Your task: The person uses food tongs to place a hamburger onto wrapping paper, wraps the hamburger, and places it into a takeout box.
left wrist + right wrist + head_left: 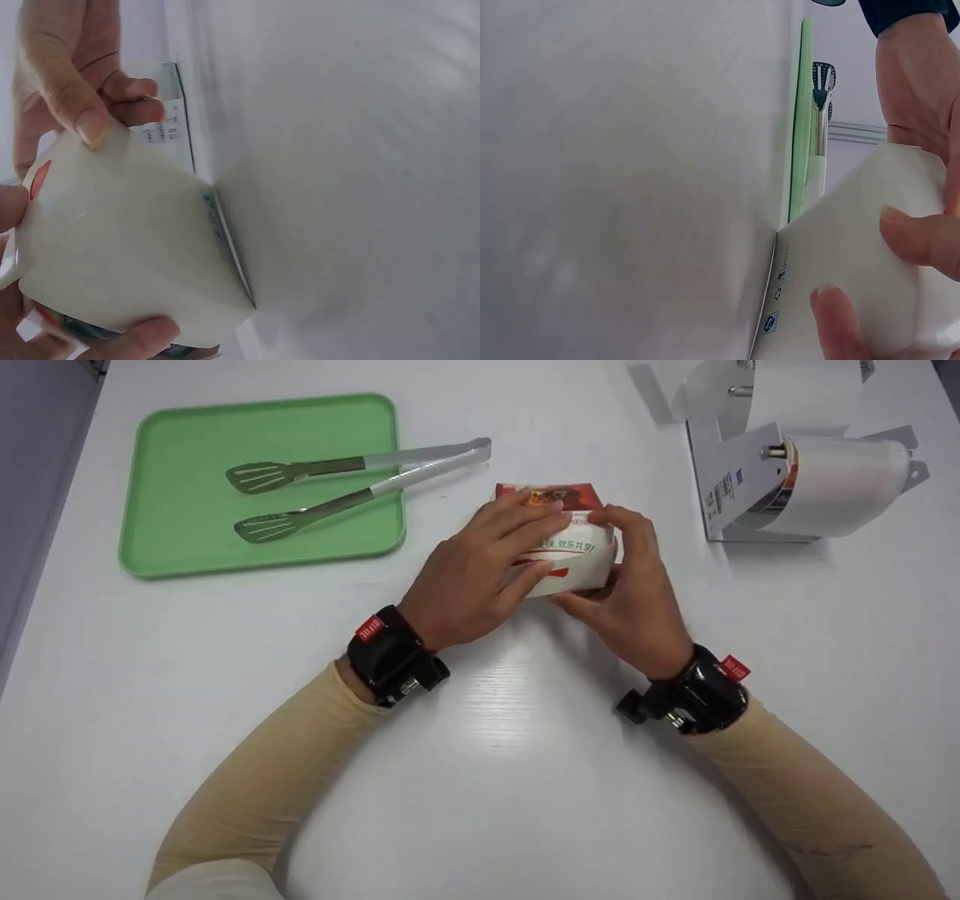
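Note:
A closed paper burger box (566,551), white with a red printed lid and green lettering, stands on the table between both hands. My left hand (469,570) holds it from the left, fingers laid over the lid and thumb on the front wall. On the other side, my right hand (634,585) grips the box's right end, with its index finger bent at the lid's edge and its thumb low at the front. The box's plain front wall (135,232) fills much of the left wrist view. Small blue marks show near its bottom edge in the right wrist view.
At the back left lies a green tray (262,558). Metal tongs (382,495) with dark slotted heads rest across it, their hinge end past its right rim. A white metal holder (739,487) with rolls of film or paper (847,484) stands at the back right.

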Tool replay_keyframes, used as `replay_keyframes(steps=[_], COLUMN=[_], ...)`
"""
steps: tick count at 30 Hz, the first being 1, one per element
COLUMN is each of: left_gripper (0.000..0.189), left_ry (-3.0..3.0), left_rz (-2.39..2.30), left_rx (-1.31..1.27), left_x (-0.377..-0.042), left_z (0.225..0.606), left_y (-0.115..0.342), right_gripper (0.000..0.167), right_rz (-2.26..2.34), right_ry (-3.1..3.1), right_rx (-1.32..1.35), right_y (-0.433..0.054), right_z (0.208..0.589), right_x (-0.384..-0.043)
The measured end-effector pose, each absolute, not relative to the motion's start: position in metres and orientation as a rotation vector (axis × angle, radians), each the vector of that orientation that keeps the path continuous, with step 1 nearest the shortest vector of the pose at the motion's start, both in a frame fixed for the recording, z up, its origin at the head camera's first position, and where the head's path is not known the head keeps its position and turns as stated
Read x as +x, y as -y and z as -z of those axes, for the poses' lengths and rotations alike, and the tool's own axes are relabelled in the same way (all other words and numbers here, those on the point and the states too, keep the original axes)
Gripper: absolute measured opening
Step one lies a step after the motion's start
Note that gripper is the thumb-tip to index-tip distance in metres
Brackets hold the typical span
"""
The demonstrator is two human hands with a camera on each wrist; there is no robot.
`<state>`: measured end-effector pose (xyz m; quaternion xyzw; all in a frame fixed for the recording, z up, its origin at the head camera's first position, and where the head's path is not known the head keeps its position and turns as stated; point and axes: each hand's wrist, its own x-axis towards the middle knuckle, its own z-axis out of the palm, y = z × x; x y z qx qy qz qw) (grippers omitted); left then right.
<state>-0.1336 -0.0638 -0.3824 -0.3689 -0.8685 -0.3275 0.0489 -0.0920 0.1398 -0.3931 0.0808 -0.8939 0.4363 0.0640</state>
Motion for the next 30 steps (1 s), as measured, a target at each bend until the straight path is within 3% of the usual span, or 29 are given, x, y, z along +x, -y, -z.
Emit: replay_keyframes(steps=[11,18,30], left_gripper=[0.047,0.077,0.070], left_ry=[2.738,2.705,2.647], left_rz=[1.108,0.816,0.555], left_rx=[-1.260,-1.341,-1.248], left_x=[-0.142,-0.139,-0.132], left_z=[0.379,0.377,0.379], left_y=[0.079,0.077,0.069], right_gripper=[0.081,0.081,0.077], right_rz=[-1.374,-1.609,-1.778], right_ry=[2.665,2.577,2.604], right_rx=[0.260,0.152,0.183], right_y=[-0.139,-0.141,-0.146], right_z=[0.395,0.393,0.392], right_x=[-0.092,-0.094,-0.094])
